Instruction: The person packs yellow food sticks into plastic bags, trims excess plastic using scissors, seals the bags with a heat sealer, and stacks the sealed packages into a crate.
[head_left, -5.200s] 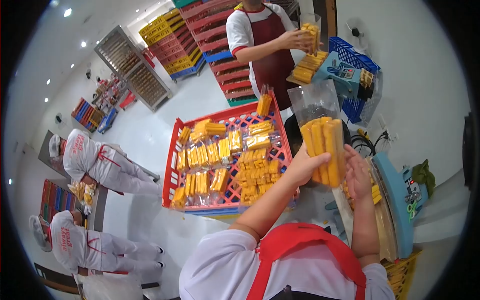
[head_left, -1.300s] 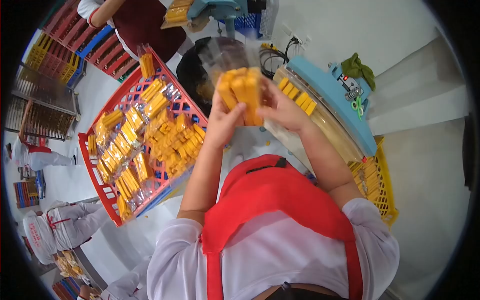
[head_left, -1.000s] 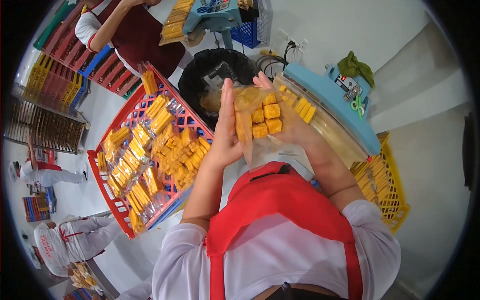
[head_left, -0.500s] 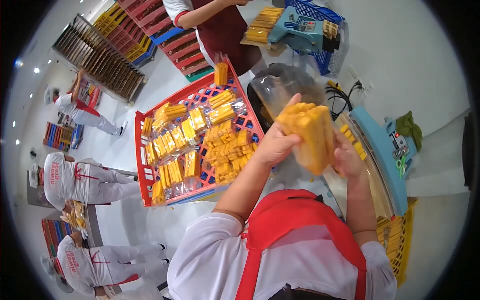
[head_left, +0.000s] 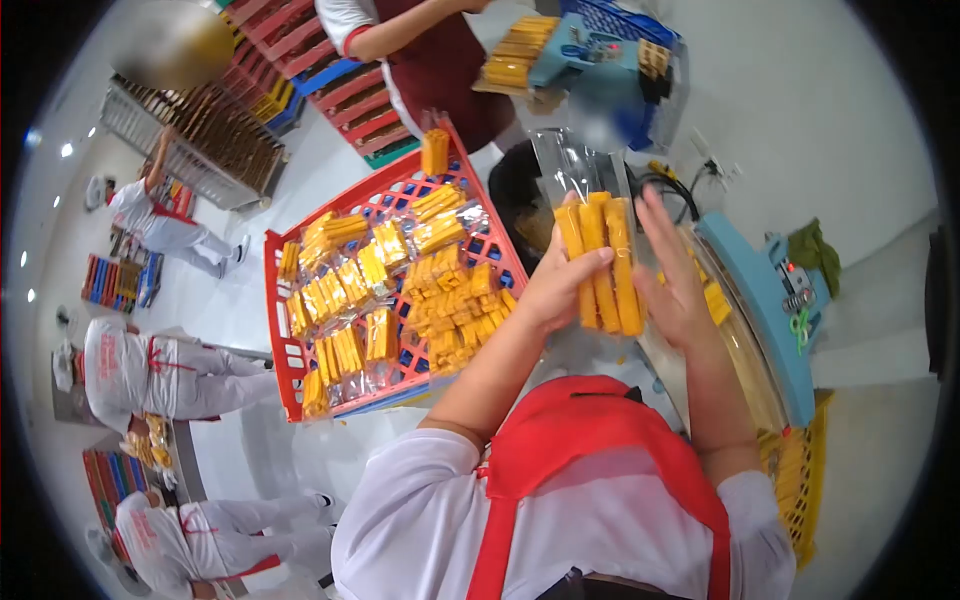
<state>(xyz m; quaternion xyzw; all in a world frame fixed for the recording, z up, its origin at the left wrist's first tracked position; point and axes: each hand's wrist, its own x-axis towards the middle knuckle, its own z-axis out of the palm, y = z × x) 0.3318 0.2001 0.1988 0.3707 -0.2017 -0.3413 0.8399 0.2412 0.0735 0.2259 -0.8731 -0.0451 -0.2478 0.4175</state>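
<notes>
My left hand (head_left: 562, 285) grips a clear plastic bag of long yellow sticks (head_left: 603, 270), its thumb across the front. The bag stands upright, its transparent top part rising above the sticks. On the bag's other side my right hand (head_left: 676, 290) has its fingers stretched out and apart, close to the bag's edge. Whether its palm touches the bag I cannot tell. To the left of my hands, a red crate (head_left: 283, 345) holds many filled bags, some lying flat and one upright at its far corner.
A blue sealing machine (head_left: 760, 310) stands at the right, above a yellow crate (head_left: 818, 480). Beyond the red crate, a person in a dark red apron (head_left: 440, 75) is beside another blue machine (head_left: 585, 55). A black bin (head_left: 515, 190) lies between. Several people work at the left.
The bag has turned from tilted, with its stick ends showing, to upright with its long side facing me. The fingers of my right hand have lifted off it and spread.
</notes>
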